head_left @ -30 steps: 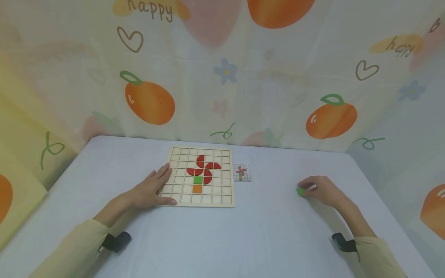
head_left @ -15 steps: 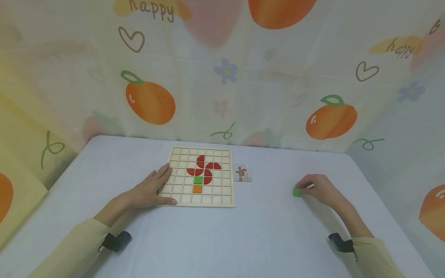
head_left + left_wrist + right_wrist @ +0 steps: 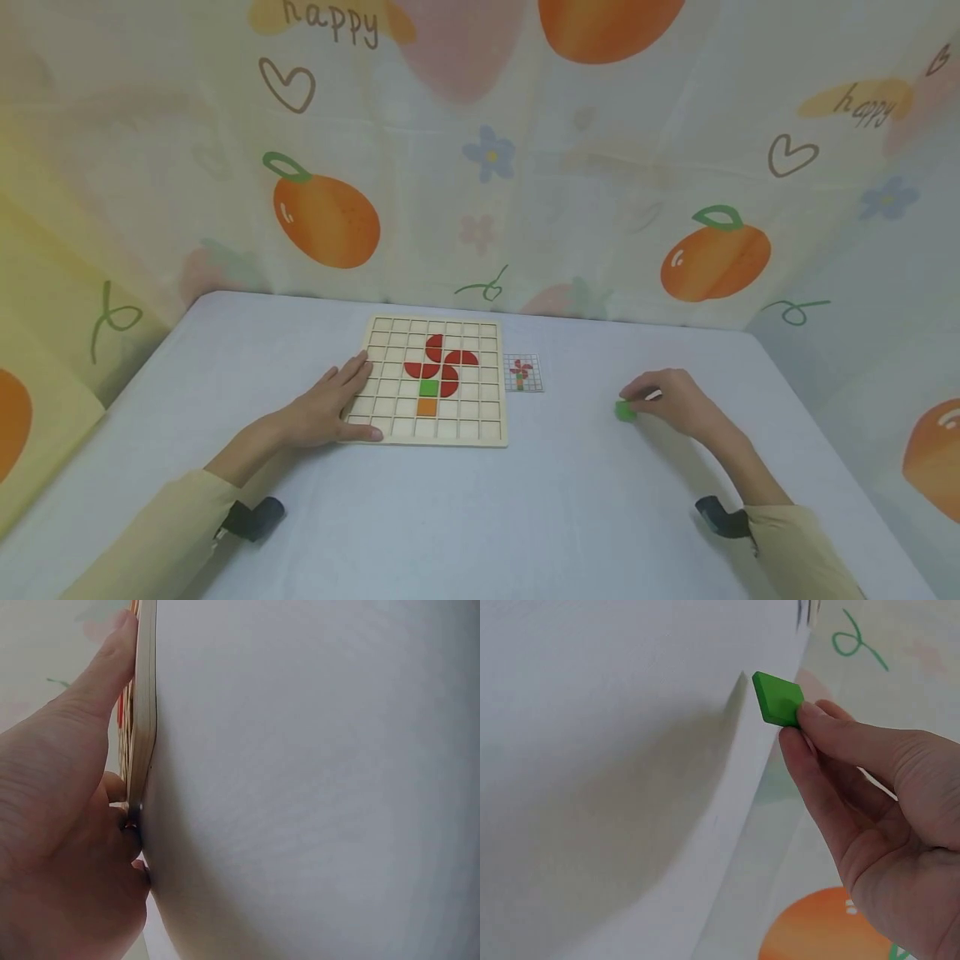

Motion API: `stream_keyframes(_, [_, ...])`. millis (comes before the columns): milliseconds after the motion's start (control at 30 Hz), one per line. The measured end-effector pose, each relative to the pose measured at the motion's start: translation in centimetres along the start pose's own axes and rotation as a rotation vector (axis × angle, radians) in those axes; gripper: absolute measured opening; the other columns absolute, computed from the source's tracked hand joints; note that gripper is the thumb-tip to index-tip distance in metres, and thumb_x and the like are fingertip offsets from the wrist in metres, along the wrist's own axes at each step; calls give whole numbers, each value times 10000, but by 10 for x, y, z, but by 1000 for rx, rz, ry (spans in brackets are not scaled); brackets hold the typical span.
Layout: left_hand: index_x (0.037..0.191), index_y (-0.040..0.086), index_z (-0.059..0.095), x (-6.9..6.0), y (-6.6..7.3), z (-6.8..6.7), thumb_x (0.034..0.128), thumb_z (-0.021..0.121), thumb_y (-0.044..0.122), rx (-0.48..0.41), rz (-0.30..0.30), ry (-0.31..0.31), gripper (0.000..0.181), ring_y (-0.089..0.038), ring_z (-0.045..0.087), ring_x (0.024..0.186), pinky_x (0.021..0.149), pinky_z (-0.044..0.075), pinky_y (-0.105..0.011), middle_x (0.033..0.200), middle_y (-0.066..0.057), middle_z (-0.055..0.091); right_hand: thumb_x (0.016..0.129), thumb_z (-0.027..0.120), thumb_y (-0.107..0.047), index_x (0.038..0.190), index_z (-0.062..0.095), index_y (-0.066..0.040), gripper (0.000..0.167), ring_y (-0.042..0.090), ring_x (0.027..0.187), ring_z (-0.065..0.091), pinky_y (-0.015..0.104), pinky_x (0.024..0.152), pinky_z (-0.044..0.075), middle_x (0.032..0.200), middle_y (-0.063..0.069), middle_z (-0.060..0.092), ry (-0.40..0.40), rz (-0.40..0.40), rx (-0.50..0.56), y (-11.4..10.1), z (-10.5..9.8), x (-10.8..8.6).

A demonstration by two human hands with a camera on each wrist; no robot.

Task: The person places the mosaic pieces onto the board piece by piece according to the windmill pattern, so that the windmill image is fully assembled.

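A wooden grid board [image 3: 468, 425] lies left of centre on the table. In its cells sit several red quarter-round pieces [image 3: 461, 358] in a pinwheel, with a green square [image 3: 429, 388] and an orange square [image 3: 427, 407] below them. My left hand [image 3: 318, 408] rests on the board's left edge, fingers and thumb spread; in the left wrist view the thumb [image 3: 112, 660] lies along its rim. Between thumb and fingertips my right hand [image 3: 675, 404] pinches a green square tile [image 3: 778, 699], held just above the table to the right of the board.
A small pattern card [image 3: 522, 372] printed with a similar pinwheel lies against the board's right side. White cloth covers the table [image 3: 525, 517]. Behind it hangs a curtain [image 3: 570, 233] printed with oranges and flowers.
My right hand has moved left toward the board with the green tile, which turns a little in the fingers. The left hand and the board stay where they were.
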State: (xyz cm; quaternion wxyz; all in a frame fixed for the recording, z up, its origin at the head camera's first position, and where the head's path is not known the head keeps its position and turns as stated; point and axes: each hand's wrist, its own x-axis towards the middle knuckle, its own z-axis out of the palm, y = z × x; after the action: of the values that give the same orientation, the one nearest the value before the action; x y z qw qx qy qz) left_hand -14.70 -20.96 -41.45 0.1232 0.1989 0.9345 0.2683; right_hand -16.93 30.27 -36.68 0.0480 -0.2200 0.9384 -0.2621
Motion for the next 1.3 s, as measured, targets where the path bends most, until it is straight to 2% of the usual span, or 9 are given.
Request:
stream_keyframes(167, [1531,-74,129,-1,1,0,764,751,589,1,-3,0,1190,-403,46,1485,1191,34,-567,1620,-234,27,818,743,33,986,751,2,170,259,908,676,396,795,585,955,86,736,-8,-17,17,-8,6,8])
stream_keyframes(600, [1536,-60,133,3,-2,1,758,737,620,14,4,9,1197,-383,43,1491,1198,37,-548,1624,-221,33,826,741,19,980,756,-23,160,204,880,654,386,792,582,936,48,726,-26,0,18,-34,26,30])
stream_keyframes(1100, [1538,-57,132,2,-3,3,750,739,626,18,-3,11,1206,-377,40,1492,1199,38,-543,1625,-218,30,825,748,11,985,758,-40,169,173,885,657,356,808,582,947,26,730,-47,-43,49,-58,40,47])
stream_keyframes(1300, [1537,-57,135,2,-3,3,751,736,629,11,-3,12,1204,-380,46,1491,1198,43,-547,1624,-219,35,824,752,4,984,756,-32,164,157,866,655,323,788,583,931,21,727,-41,-81,97,-72,46,52])
